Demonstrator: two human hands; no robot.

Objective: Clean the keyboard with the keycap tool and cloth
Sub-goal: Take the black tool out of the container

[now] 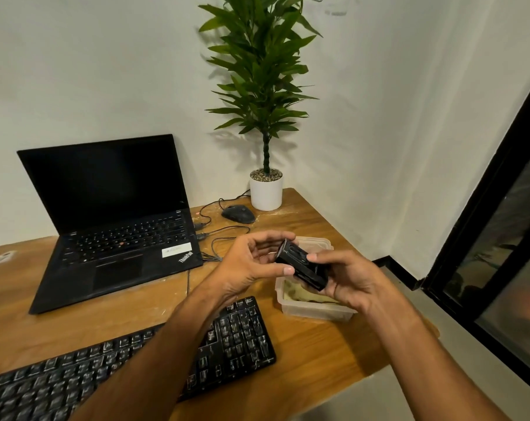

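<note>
Early stage: both hands hold the black tool case point(301, 265) above the plastic tub point(315, 308), right hand point(345, 281) gripping it, left hand point(254, 262) pinching its end (opening it, probably). Keyboard point(136, 360) at 7 o'clock, untouched; cloth not identifiable.

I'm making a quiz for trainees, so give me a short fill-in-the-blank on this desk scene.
1. Both hands hold a small ____ box above the plastic container.
2. The laptop screen is ____.
3. The white pot holds a ____.
4. The left forearm crosses above the ____.

Missing words: black; dark; plant; keyboard
</note>
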